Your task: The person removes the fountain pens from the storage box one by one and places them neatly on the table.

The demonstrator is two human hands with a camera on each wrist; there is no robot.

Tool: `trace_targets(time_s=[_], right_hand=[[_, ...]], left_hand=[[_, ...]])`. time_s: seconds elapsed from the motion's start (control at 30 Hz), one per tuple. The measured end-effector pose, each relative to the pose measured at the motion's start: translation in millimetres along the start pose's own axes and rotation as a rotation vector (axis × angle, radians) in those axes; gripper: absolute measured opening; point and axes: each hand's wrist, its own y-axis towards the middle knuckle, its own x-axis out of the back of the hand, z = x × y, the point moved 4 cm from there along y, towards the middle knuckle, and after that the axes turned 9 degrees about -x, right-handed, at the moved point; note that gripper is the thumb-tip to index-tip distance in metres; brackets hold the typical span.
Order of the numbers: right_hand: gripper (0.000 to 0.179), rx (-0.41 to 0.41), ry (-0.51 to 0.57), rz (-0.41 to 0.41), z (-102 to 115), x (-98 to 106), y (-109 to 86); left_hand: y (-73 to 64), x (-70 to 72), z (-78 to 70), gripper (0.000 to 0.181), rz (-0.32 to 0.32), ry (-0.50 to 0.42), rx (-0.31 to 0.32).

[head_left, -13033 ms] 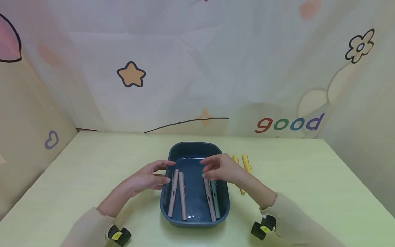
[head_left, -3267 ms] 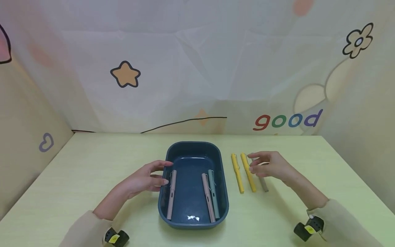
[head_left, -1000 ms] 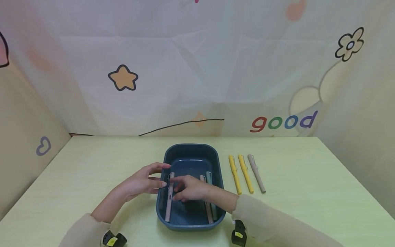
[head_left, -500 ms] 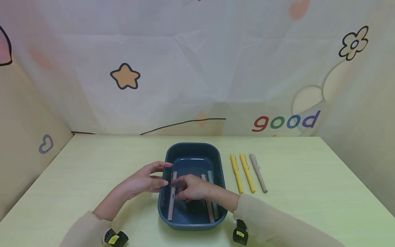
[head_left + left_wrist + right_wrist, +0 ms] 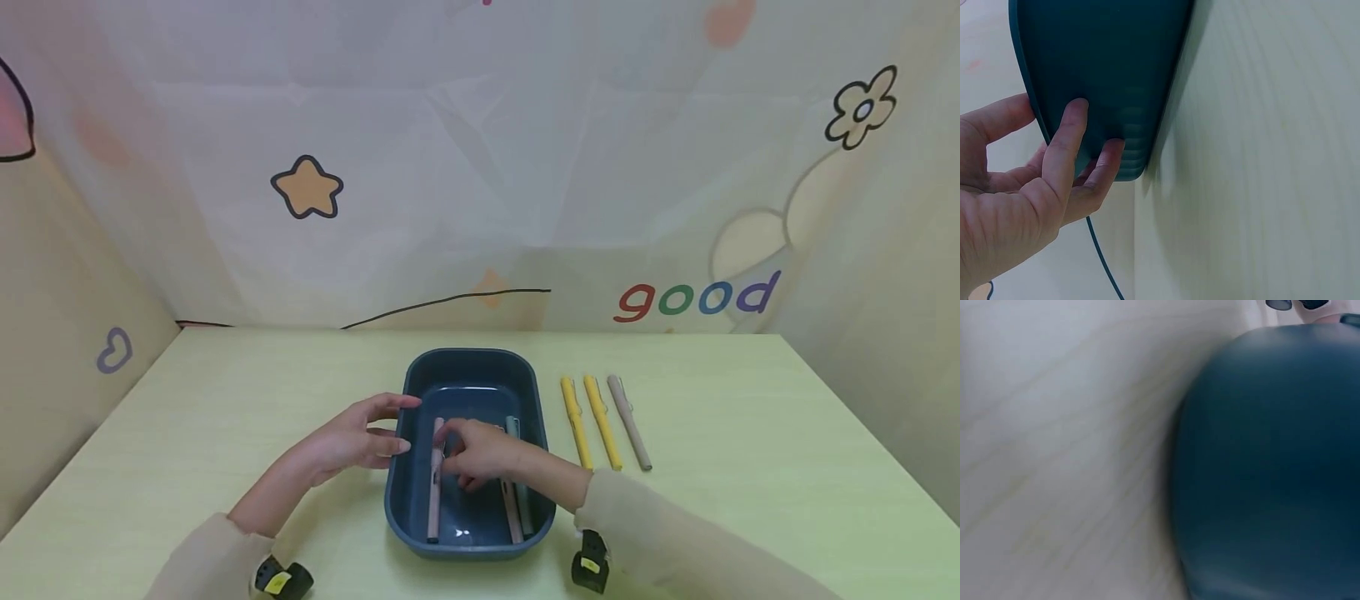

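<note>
In the head view, a blue plastic bin (image 5: pixel 471 552) stands in mid-table. My left hand (image 5: pixel 351 437) holds its left rim; thumb and index finger lap over the edge. The left wrist view has other fingers (image 5: pixel 1073 125) against the bin's outer wall. Inside, my right hand (image 5: pixel 480 454) pinches a pale pink capped pen (image 5: pixel 434 504) near its upper end. A second pink pen (image 5: pixel 512 515) and a teal pen (image 5: pixel 526 508) lie along the right wall, partly hidden by the right hand and forearm. The right wrist view shows mainly the bin's blurred outer side (image 5: pixel 1272 462).
Right of the bin, a yellow pen (image 5: pixel 576 421), another yellow pen (image 5: pixel 602 421) and a greyish-mauve pen (image 5: pixel 630 422) lie side by side on the pale table (image 5: pixel 720 417). A printed cloth backdrop (image 5: pixel 450 167) rises behind the table.
Since the oldest frame, one of two left-hand pink pens has left the bin; a greyish-mauve pen now lies beside the yellow ones. Lately my right hand has shifted the remaining left pen rightward.
</note>
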Motion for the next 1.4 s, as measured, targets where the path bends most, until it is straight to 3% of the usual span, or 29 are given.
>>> trace_targets(time_s=[0.4, 0.53, 0.83, 1.1, 1.4], right_hand=[[0.017, 0.096, -0.156, -0.017, 1.8, -13.3, -3.3], [0.019, 0.108, -0.188, -0.046, -0.8, -13.2, -4.1], [0.021, 0.101, -0.226, -0.103, -5.1, -5.6, -7.4], [0.041, 0.037, -0.17, -0.157, -7.8, 3.6, -5.9], [0.022, -0.031, -0.225, -0.159, -8.2, 3.6, -0.6]], left_hand=[[-1.8, 0.5, -1.2, 0.057, -0.004, 0.02, 0.003], [-1.6, -1.1, 0.2, 0.057, 0.0, 0.014, 0.005], [1.7, -3.9, 0.1, 0.057, 0.009, 0.012, 0.0], [1.5, -0.9, 0.4, 0.057, -0.006, 0.024, 0.001], [-1.4, 0.4, -1.6, 0.056, -0.024, 0.027, 0.019]])
